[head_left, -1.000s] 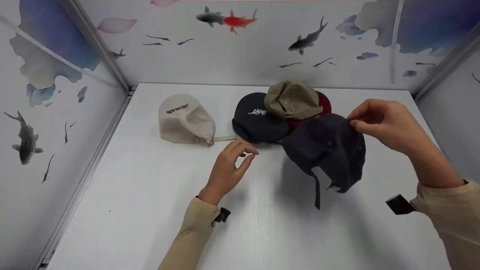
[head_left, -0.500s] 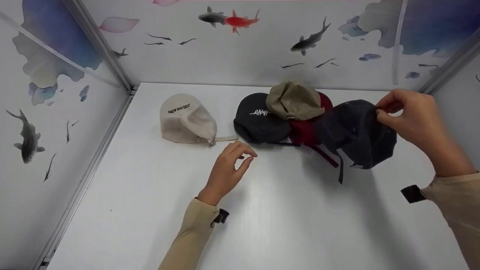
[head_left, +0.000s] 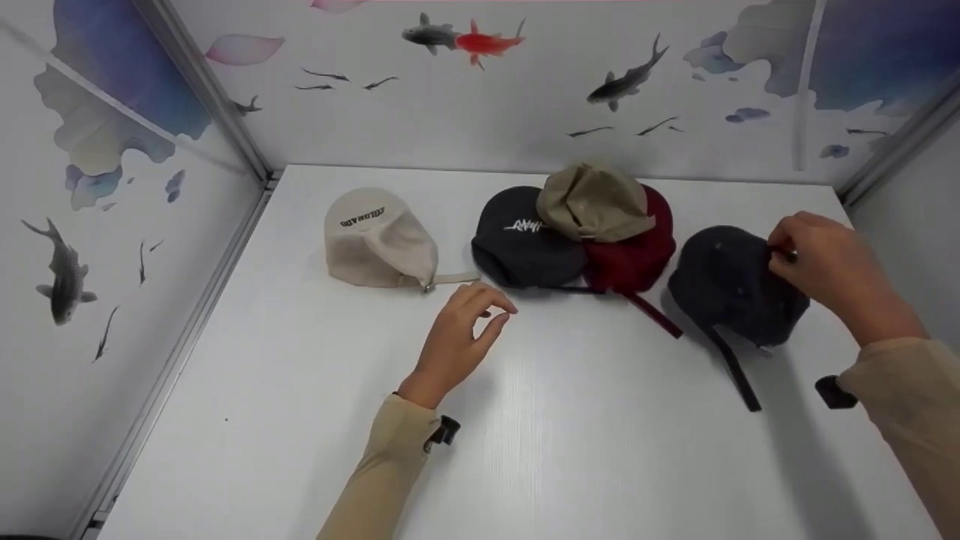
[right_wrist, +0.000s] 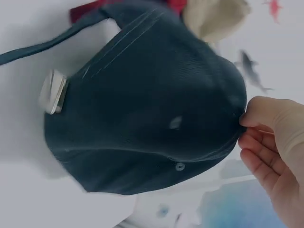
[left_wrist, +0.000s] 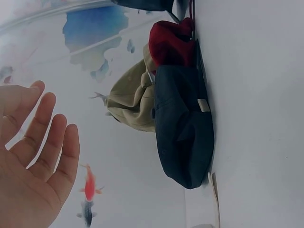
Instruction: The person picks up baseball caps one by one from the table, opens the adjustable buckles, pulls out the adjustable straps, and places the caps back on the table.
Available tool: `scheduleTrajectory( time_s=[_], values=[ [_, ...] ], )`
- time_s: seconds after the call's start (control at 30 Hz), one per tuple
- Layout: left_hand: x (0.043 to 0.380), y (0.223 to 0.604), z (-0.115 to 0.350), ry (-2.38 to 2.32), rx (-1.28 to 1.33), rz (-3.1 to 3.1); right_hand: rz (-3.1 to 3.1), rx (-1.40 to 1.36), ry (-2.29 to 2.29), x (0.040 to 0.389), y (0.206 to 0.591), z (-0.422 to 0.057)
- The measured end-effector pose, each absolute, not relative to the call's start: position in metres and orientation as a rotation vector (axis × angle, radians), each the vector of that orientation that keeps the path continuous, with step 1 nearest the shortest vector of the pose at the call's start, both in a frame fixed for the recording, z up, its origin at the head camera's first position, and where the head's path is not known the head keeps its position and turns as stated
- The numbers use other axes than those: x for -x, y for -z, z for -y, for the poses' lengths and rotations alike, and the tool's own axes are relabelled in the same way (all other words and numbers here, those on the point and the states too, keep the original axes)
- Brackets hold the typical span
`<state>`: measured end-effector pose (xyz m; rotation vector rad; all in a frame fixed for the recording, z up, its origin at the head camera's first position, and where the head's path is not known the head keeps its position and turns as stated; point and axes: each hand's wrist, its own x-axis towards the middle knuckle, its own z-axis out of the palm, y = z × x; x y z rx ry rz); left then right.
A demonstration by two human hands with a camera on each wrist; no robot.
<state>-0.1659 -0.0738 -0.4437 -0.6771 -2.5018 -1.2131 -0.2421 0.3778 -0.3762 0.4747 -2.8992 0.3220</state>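
My right hand (head_left: 829,266) pinches the crown of a dark navy baseball cap (head_left: 731,285) at the right of the table. In the right wrist view, thumb and fingers nip a fold of the navy cap (right_wrist: 152,95), whose strap and metal buckle (right_wrist: 53,92) hang at the back opening. Relaxed and holding nothing, my left hand (head_left: 457,337) hovers over the middle, in front of a black cap (head_left: 525,255) with white lettering. A khaki cap (head_left: 592,202) lies on top of the black cap and a dark red cap (head_left: 637,259).
A cream cap (head_left: 379,240) lettered COLORADO lies at the left of the white table (head_left: 360,420), its strap pointing toward the black cap. Printed panels (head_left: 480,105) wall the table at the back and sides.
My right hand has carried the navy cap rightward, away from the red cap, then lowered it toward the table. The red cap has come into fuller view. My left hand stays in place.
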Motion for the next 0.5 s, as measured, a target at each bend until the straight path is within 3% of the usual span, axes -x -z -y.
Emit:
scheduleTrajectory(
  time_s=[0.5],
  values=[
    [0.189,0.431,0.066,1.029,0.762,2.507,2.907,-0.359,-0.267,0.266,0.420,-0.392]
  ],
)
